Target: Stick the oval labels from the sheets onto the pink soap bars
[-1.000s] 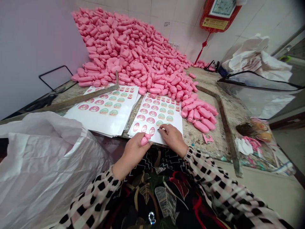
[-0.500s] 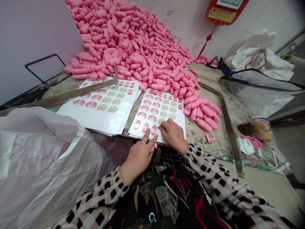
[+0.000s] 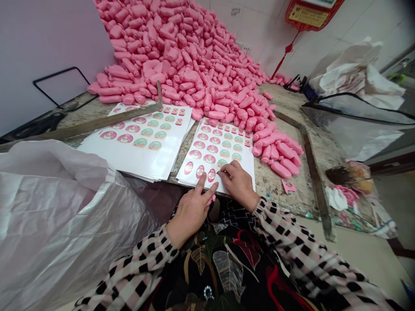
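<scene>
Beneath the sticker sheet [image 3: 219,151]: one worn table [image 3: 272,190], yours to work at. Behind the sticker sheet: one large heap of pink pieces [image 3: 181,65], banked against the wall. To its near left: one white bag [image 3: 65,207], crumpled. Well to its right: one clear bag [image 3: 350,125], edged in black. Just to its left: one stack of printed sheets [image 3: 142,160], a wooden strip [image 3: 106,121] lying across it. The sticker sheet itself: flat before you, bearing pink and green ovals. Beside its right edge: one small cluster of pink pieces [image 3: 277,151].

At its near edge: your left hand [image 3: 191,209], index and middle fingers spread towards the lowest row of stickers, one pink piece [image 3: 212,199] kept beneath them, mostly hidden. On its near right part: your right hand [image 3: 238,181], fingertips drawn narrow in a pinch beside the last oval; whether they grip anything, you cannot tell. To its right, beyond that hand: one flat pink scrap [image 3: 288,186].
</scene>
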A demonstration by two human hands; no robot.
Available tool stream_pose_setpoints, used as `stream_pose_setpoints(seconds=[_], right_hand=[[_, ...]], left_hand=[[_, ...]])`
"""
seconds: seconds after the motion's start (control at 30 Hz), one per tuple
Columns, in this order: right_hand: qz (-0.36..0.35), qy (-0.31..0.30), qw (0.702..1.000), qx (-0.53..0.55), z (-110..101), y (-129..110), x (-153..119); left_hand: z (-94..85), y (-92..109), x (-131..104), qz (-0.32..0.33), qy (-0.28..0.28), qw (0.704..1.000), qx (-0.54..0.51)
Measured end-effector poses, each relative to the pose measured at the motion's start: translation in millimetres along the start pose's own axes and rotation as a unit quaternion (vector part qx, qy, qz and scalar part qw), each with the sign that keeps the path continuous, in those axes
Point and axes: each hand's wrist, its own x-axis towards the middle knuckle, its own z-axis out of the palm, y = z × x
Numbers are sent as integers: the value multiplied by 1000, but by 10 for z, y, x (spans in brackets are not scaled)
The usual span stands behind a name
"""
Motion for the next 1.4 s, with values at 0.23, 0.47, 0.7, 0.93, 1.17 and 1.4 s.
stream_pose_setpoints(seconds=[0.23, 0.47, 0.7, 0.93, 1.17, 1.4], right_hand=[[-30, -4, 998, -48, -54, -2, 32], [-18, -17, 1000, 6, -23, 33, 23], [29, 13, 996, 80, 93, -37, -125], [68, 3, 993, 99, 123, -89, -133], [113, 12, 989, 99, 129, -135, -117], [126, 23, 989, 69, 116, -170, -26]], left_hand=[[-2, -2, 0, 0, -3, 1000, 5], [4, -7, 7, -3, -8, 1000, -10], [15, 10, 11, -10, -1, 1000, -19], [26, 5, 16, -11, -11, 1000, -17], [29, -8, 15, -4, -7, 999, -32], [-5, -2, 3, -6, -7, 999, -42]])
